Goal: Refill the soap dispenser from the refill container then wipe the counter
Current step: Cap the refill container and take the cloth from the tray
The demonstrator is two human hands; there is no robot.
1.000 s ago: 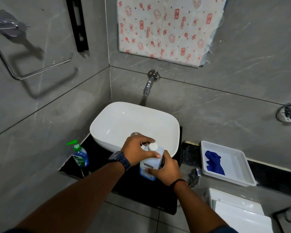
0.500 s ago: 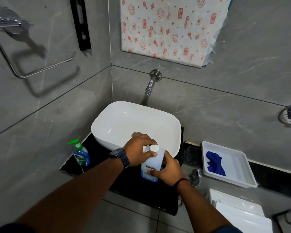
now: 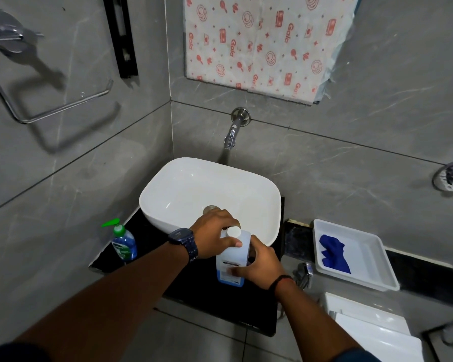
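Note:
A translucent refill container (image 3: 230, 259) with a white cap (image 3: 233, 232) and blue liquid at its bottom stands on the black counter (image 3: 209, 291) in front of the basin. My left hand (image 3: 215, 236) grips its upper part, fingers around the neck beside the cap. My right hand (image 3: 262, 265) holds its lower right side. A blue soap dispenser (image 3: 123, 244) with a green pump stands at the counter's left end, apart from both hands. A blue cloth (image 3: 334, 253) lies in a white tray (image 3: 366, 270) on the right.
A white basin (image 3: 209, 194) sits on the counter under a wall tap (image 3: 233, 131). A chrome valve (image 3: 304, 274) is just right of my right hand. A white cistern lid (image 3: 372, 330) lies at lower right. A towel ring (image 3: 37, 100) hangs on the left wall.
Both hands stay on the refill container in about the same place. My left fingers have shifted a little around the neck, so the white cap shows more fully.

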